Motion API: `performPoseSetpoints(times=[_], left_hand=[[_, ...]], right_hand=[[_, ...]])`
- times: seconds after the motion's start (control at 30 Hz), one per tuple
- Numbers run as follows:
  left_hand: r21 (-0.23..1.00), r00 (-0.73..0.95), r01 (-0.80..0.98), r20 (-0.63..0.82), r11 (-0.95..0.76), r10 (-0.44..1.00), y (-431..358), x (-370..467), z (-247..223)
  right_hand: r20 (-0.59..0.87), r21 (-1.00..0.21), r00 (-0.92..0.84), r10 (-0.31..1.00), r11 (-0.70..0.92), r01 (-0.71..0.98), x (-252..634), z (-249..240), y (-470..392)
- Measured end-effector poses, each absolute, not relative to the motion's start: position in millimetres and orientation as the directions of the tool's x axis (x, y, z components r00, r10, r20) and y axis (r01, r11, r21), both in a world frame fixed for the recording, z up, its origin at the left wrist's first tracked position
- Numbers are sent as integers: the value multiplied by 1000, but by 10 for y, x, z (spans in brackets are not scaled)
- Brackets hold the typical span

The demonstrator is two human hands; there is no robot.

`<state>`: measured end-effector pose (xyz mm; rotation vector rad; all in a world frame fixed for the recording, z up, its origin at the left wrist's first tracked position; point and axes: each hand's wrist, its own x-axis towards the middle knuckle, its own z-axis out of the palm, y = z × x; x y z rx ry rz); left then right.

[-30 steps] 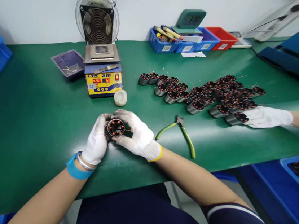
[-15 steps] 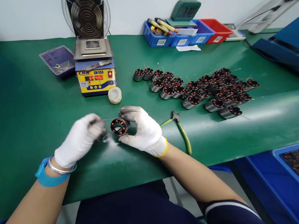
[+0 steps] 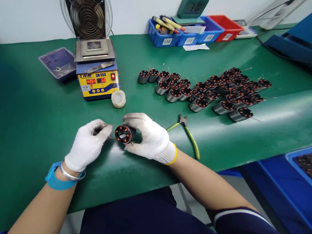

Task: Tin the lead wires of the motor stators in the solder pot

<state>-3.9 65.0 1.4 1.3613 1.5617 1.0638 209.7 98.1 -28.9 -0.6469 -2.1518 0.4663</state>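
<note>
A thin wire (image 3: 113, 126) is risking a bend or a break beside a gloved left hand (image 3: 87, 145), whose grip is closing fingertips together on it; too hard a pull, or a sideways one, could be the cause. The right hand (image 3: 151, 137) is clamping its grip around the stator (image 3: 130, 132) from the side, and smooth glove fabric on a round metal wall could be letting the piece twist or slip if that hold is loosening. Loose leads are also inviting a snag on the glove's knit. The stator is sitting between the two hands, left of the desk (image 3: 103, 199)'s middle and nearer its front edge than its back; whether it is touching the surface, the view is not telling. Its open end is tilting toward the camera, showing copper windings spaced around a black inner ring, while the dark grey outer wall is curving away beneath the right fingers. Fine leads are poking out toward the left hand and below, and part of the body is hiding behind the glove.
</note>
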Motion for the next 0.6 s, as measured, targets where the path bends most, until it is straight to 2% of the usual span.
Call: performPoseSetpoints(times=[0.1, 0.17, 0.23, 0.3, 0.43, 0.6], left_hand=[[986, -339, 152, -16, 71, 941, 698, -55, -83], [988, -390, 143, -4, 65, 921, 752, -67, -193], [967, -324, 244, 13, 71, 946, 802, -54, -306], [937, -228, 344, 16, 66, 973, 834, -21, -393], [911, -147, 411, 15, 47, 989, 853, 13, -456], [882, -91, 471, 49, 0, 995, 866, -16, -463]], right_hand=[[554, -576, -448, 701, 712, 401, 2125, -240, 1050], [452, -613, -325, 831, 554, 563, 2124, -213, 1171], [313, -587, -212, 926, 364, 723, 2100, -204, 1346], [212, -506, -171, 962, 258, 823, 2055, -213, 1531], [145, -388, -213, 966, 254, 886, 1944, -236, 1761], [52, -299, -241, 969, 246, 922, 1859, -161, 1797]])
